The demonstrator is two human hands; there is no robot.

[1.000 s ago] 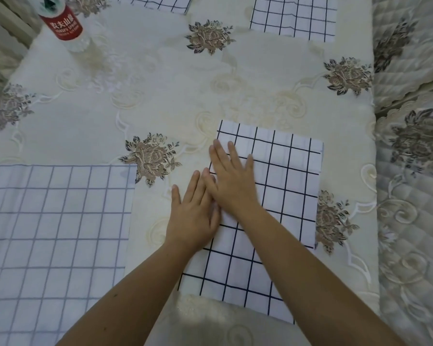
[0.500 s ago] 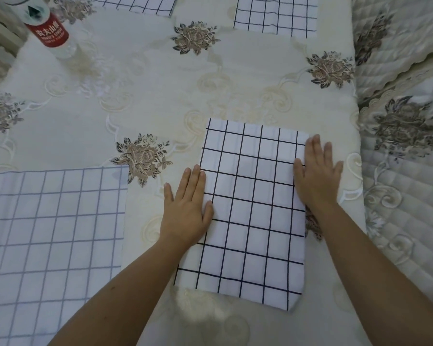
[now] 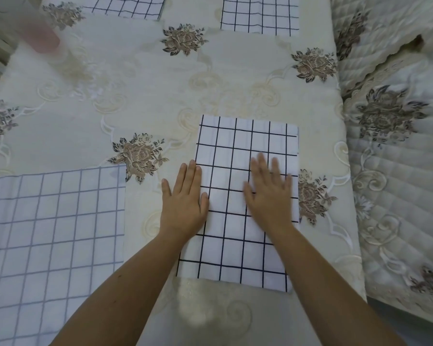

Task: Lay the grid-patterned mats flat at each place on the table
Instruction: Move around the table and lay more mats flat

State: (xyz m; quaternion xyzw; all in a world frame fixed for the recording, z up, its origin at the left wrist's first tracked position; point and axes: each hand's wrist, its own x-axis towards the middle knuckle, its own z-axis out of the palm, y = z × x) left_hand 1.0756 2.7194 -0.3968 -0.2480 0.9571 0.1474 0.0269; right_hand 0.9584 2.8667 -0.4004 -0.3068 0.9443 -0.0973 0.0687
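Observation:
A white mat with a dark grid (image 3: 238, 151) lies flat on the cream flowered tablecloth (image 3: 160, 96), right of centre. My left hand (image 3: 184, 198) lies flat with straight fingers on the mat's left edge, partly on the cloth. My right hand (image 3: 269, 193) presses flat on the mat's right half, fingers spread and slightly blurred. A larger mat with a pale blue grid (image 3: 48, 233) lies at the near left. Two more dark-grid mats sit at the far edge, one on the left (image 3: 128, 7) and one on the right (image 3: 259, 16).
A blurred clear bottle with a red label (image 3: 40, 38) stands at the far left. Quilted flowered chair covers (image 3: 395, 146) run along the table's right side. The table's right edge (image 3: 345, 171) is close to the mat.
My right hand slid from the mat's right edge back toward its middle. My left hand stayed on the left edge. The view shifted slightly.

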